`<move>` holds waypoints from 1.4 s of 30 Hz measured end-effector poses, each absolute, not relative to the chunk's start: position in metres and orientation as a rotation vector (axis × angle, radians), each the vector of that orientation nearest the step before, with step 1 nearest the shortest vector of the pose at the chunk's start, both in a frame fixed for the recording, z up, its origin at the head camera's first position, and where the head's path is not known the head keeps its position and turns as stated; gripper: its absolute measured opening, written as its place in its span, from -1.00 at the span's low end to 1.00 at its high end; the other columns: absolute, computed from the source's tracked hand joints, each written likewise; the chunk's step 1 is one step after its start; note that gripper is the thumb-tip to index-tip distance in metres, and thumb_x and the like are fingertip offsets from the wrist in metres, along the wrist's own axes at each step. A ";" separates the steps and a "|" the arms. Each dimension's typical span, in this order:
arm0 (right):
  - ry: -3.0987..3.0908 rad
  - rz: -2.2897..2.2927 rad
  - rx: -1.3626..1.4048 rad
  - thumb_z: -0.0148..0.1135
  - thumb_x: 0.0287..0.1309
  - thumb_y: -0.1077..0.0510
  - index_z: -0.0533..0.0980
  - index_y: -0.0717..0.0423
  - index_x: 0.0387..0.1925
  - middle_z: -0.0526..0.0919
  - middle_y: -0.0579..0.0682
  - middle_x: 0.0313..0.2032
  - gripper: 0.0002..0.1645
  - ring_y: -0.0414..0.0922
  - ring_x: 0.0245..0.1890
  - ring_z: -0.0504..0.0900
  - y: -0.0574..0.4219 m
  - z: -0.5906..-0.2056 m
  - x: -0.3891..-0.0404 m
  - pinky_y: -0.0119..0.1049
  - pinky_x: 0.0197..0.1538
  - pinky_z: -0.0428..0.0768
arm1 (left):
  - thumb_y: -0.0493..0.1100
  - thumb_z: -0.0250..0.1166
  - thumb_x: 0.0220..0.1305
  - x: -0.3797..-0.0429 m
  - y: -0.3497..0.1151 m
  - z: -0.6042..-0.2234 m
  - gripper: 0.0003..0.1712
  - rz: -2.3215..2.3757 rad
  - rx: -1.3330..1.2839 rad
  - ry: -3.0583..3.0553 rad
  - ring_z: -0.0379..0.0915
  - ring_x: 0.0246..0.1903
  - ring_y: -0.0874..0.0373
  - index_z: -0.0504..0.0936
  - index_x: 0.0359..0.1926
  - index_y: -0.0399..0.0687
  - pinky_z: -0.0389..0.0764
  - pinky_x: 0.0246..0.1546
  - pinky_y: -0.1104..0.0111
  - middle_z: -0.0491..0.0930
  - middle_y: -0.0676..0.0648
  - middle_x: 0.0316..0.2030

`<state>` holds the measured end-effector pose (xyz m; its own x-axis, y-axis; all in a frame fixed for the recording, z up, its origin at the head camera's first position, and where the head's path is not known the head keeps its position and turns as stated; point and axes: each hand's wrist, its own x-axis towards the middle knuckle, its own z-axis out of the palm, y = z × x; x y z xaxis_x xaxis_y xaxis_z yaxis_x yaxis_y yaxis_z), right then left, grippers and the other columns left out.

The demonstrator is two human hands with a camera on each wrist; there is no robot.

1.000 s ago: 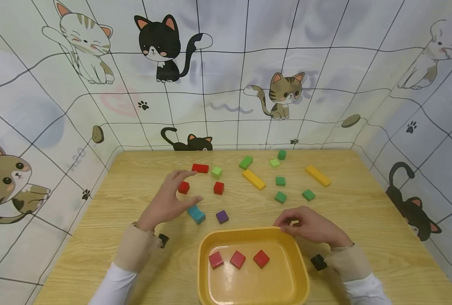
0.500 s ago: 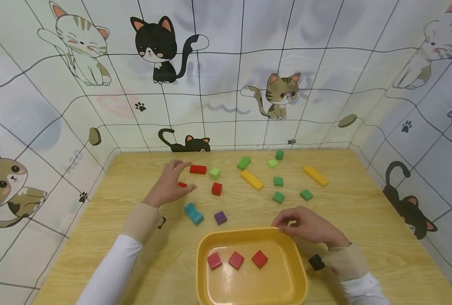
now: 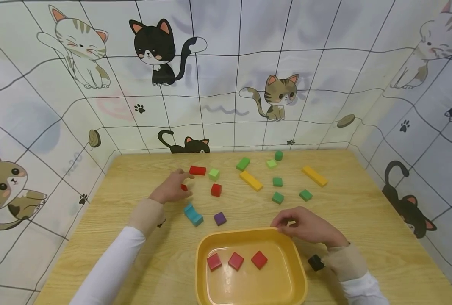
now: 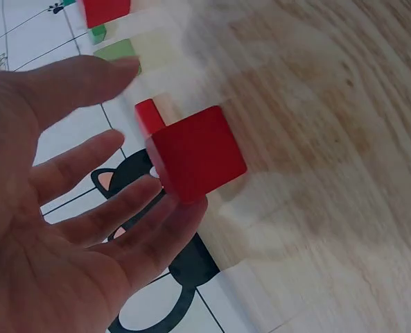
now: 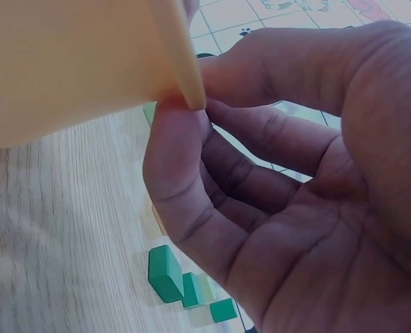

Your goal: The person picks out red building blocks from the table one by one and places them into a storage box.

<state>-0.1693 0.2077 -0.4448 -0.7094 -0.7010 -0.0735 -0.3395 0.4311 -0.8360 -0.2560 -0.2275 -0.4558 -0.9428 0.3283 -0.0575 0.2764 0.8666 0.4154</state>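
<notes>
My left hand [image 3: 170, 187] reaches around a red cube [image 4: 198, 156] at the left of the table. Its thumb stands apart from the cube, while the other fingertips lie at the cube's side; whether they touch it I cannot tell. In the head view that hand covers most of the cube. My right hand [image 3: 309, 226] pinches the far right rim of a yellow tray [image 3: 306, 277] between thumb and fingers, as the right wrist view also shows. Three red blocks [image 3: 235, 261] lie in the tray.
Beyond the tray lie a blue curved block [image 3: 193, 215], a purple cube [image 3: 220, 218], another red cube [image 3: 216, 189] and a red bar [image 3: 197, 170]. Several green blocks [image 3: 277, 198] and two yellow bars [image 3: 251, 181] spread to the right. A cat-print cloth [image 3: 226, 76] walls the table.
My left hand has moved away from beside the blue block to the red cube farther back, its fingers coming around it. My right hand keeps its place on the tray rim.
</notes>
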 end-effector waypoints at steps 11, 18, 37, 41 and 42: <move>2.253 -1.203 -0.882 0.21 0.34 0.11 0.66 0.09 -0.11 0.70 -0.05 -0.15 -0.80 -0.14 -0.16 0.58 0.204 -0.449 -0.169 -0.27 -0.09 0.61 | -0.41 0.24 0.11 -0.257 -0.234 -0.467 -0.78 0.479 0.565 2.918 0.41 -0.30 0.00 0.70 -0.19 -0.30 0.54 -0.20 0.21 0.55 -0.17 -0.29; 2.241 -1.213 -0.891 0.21 0.34 0.13 0.66 0.12 -0.13 0.70 -0.01 -0.15 -0.80 -0.14 -0.18 0.59 0.203 -0.449 -0.168 -0.29 -0.10 0.62 | -0.41 0.25 0.08 -0.256 -0.234 -0.469 -0.85 0.438 0.591 2.936 0.40 -0.34 0.04 0.69 -0.30 -0.24 0.53 -0.26 0.25 0.56 -0.10 -0.36; 2.283 -1.195 -0.884 0.22 0.33 0.12 0.67 0.07 -0.13 0.71 -0.04 -0.18 -0.81 -0.16 -0.21 0.58 0.209 -0.450 -0.169 -0.28 -0.16 0.61 | -0.39 0.27 0.14 -0.247 -0.226 -0.432 -0.77 0.635 0.664 2.959 0.45 -0.28 0.01 0.70 -0.15 -0.32 0.57 -0.21 0.22 0.64 -0.14 -0.23; 2.286 -1.198 -0.883 0.22 0.33 0.12 0.67 0.08 -0.13 0.71 -0.03 -0.18 -0.81 -0.15 -0.20 0.58 0.210 -0.449 -0.168 -0.27 -0.15 0.61 | -0.36 0.30 0.16 -0.239 -0.213 -0.415 -0.79 0.649 0.700 2.975 0.45 -0.28 0.02 0.70 -0.15 -0.25 0.56 -0.21 0.25 0.62 -0.10 -0.24; 2.285 -1.200 -0.884 0.22 0.33 0.12 0.67 0.08 -0.13 0.71 -0.03 -0.18 -0.81 -0.15 -0.20 0.58 0.210 -0.448 -0.168 -0.27 -0.15 0.61 | -0.35 0.31 0.17 -0.236 -0.210 -0.411 -0.79 0.646 0.704 2.981 0.44 -0.28 0.03 0.70 -0.15 -0.23 0.56 -0.21 0.25 0.62 -0.09 -0.24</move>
<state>-0.1682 0.2104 -0.4485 -0.7144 -0.6968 -0.0637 -0.3432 0.4282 -0.8360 -0.2362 -0.2096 -0.4107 -0.8989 0.4305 0.0820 0.4258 0.8136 0.3959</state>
